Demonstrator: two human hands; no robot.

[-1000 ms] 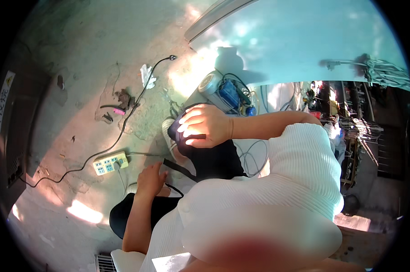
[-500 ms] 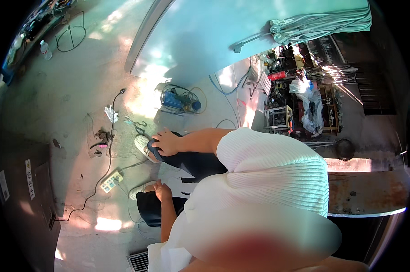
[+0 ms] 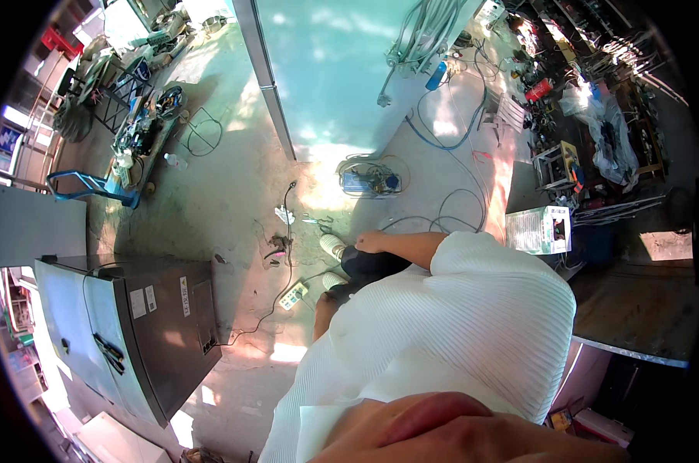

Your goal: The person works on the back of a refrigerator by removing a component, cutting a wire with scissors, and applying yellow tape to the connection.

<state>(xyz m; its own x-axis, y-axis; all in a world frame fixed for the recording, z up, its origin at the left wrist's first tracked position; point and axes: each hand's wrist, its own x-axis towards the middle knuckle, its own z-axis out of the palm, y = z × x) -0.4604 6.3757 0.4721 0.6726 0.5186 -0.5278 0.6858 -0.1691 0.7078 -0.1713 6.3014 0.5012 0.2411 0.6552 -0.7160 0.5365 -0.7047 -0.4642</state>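
Observation:
My right hand (image 3: pixel 371 241) rests on the upper leg of my dark trousers (image 3: pixel 372 266), near the knee; its fingers are too small and turned to read. Lower in the view, my left hand (image 3: pixel 325 309) lies against the other trouser leg in shade, its fingers hidden. No tool shows in either hand. Below my knees are my pale shoes (image 3: pixel 332 246) on the floor. Just ahead of them lie pliers (image 3: pixel 325 227) and a crumpled white cloth or paper (image 3: pixel 284 215). A multi-socket power strip (image 3: pixel 294 296) lies beside my left foot.
A blue machine with coiled hoses (image 3: pixel 361 184) stands by a tall pale cabinet (image 3: pixel 311 85). A dark boxy appliance (image 3: pixel 168 309) stands left, its black cord (image 3: pixel 266 315) crossing the floor. At right are a printed carton (image 3: pixel 536 230) and cluttered shelves. Hoses (image 3: pixel 451 147) loop across the floor.
The view has risen and widened, so my legs look smaller and more of the room shows. My right hand's spread fingers showed before on the knee; now they are hard to see.

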